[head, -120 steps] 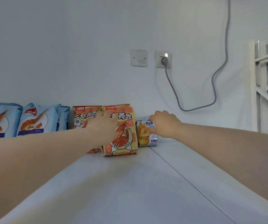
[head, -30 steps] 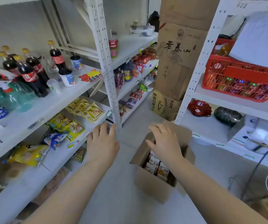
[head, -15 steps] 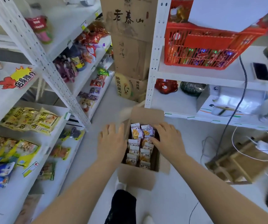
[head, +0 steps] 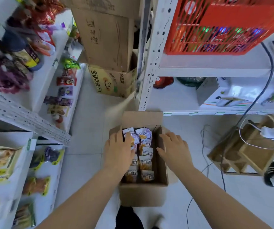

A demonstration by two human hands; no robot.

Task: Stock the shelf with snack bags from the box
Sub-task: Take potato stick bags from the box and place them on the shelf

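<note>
Both hands dropped closer: left hand (head: 119, 150), fingers spread, is already over the snack bags (head: 145, 156) stacked lengthwise in the box (head: 142, 194), while the open right hand (head: 174, 148) sits at the box's right wall.

Single head view, steeply downward over the floor box (head: 143, 194), shelving on both sides.

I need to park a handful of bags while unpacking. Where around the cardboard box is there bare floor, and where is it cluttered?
Bare white tiled floor lies left of the open cardboard box, toward the white shelf unit. Right of it, grey cables and a wooden crate crowd the floor. Inside, small snack bags fill the box.
</note>
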